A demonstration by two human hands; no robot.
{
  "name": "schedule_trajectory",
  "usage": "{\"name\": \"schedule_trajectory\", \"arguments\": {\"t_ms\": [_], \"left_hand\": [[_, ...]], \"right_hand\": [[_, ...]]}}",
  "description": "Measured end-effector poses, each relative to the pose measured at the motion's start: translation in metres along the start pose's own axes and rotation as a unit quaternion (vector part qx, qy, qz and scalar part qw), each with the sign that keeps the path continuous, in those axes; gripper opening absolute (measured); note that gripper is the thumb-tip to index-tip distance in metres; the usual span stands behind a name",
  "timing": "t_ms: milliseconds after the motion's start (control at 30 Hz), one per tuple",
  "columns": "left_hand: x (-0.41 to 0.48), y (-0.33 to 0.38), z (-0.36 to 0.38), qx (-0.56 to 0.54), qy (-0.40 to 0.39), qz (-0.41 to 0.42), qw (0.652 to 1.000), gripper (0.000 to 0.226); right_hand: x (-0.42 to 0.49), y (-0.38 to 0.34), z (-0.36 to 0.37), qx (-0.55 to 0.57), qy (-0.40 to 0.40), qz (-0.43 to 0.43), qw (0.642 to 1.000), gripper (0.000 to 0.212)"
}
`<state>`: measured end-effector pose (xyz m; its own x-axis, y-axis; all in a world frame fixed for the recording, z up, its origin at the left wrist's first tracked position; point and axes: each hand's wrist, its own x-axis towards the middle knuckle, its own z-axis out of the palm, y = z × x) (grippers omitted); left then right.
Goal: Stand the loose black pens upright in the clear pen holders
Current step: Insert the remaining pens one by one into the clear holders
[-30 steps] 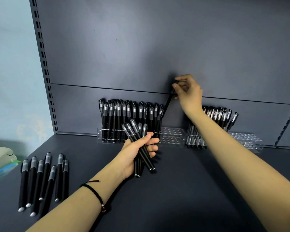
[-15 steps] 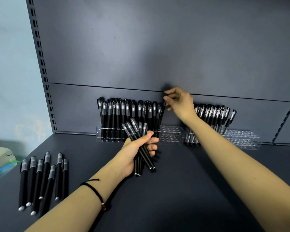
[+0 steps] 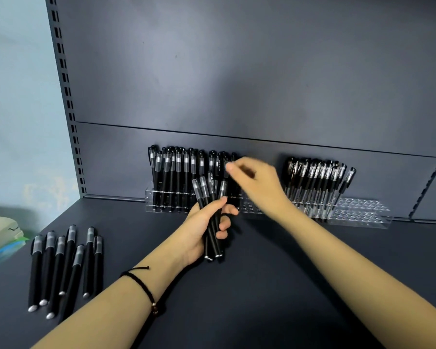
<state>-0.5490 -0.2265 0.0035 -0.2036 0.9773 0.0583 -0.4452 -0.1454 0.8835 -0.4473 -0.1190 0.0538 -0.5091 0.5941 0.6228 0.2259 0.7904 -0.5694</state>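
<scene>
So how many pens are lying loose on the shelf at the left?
7 loose pens, in a rough row at the left of the dark shelf, caps pointing away; one more could be hidden underneath.

Before you the dark tabletop (image 3: pixel 262 298) carries loose black pens (image 3: pixel 61 265) lying in a row at your left, two clear pen holders (image 3: pixel 358 212) along the back panel stocked with upright pens (image 3: pixel 176 172), and pale papers (image 3: pixel 0 235) at its far-left edge.

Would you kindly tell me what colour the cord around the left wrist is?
Black, with a small brownish bead: the wrist cord on the left arm, seen in the head view.
</scene>
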Motion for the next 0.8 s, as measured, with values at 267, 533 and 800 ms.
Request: {"name": "schedule_trajectory", "arguments": {"t_ms": [267,533,800], "left_hand": [[0.002,-0.001,-0.003,-0.043,0.028,0.051,0.997,0.011],[0.003,-0.005,-0.005,-0.057,0.072,-0.002,0.996,0.021],[0.005,-0.005,-0.005,-0.039,0.063,-0.011,0.997,0.015]], "right_hand": [[-0.014,-0.004,0.008,0.210,-0.087,0.148,0.963,0.030],[0.021,0.007,-0.026,0.174,0.191,0.065,0.964,0.020],[0.040,0.024,-0.034,0.045,0.214,0.002,0.976,0.016]]}}
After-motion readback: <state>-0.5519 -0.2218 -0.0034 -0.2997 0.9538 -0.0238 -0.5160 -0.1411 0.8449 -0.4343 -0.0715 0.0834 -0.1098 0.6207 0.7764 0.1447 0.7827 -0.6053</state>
